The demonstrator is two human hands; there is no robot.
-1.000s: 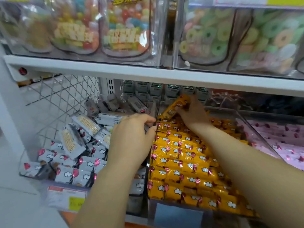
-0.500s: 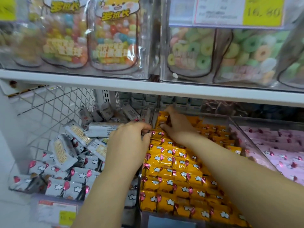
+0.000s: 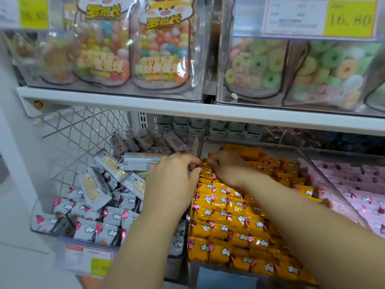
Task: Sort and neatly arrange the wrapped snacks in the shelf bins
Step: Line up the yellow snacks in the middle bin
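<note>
- Orange snacks (image 3: 229, 207): glossy crinkled foil wrappers.
- Grey snacks (image 3: 89, 228): duller matt film.
- Bins (image 3: 308, 161): clear smooth plastic.
- Side mesh (image 3: 83, 138): white-coated wire.
- Shelf (image 3: 166, 110): smooth white finish.

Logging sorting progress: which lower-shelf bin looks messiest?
The left bin of grey snacks: its packs lie heaped at all angles, while the orange snacks and pink snacks lie in rows.

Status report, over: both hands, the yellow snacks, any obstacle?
Left hand and right hand meet at back-left of yellow snacks, fingers curled, grip unclear. Front rows neat. Grey snacks jumbled beside. Nothing blocking.
</note>
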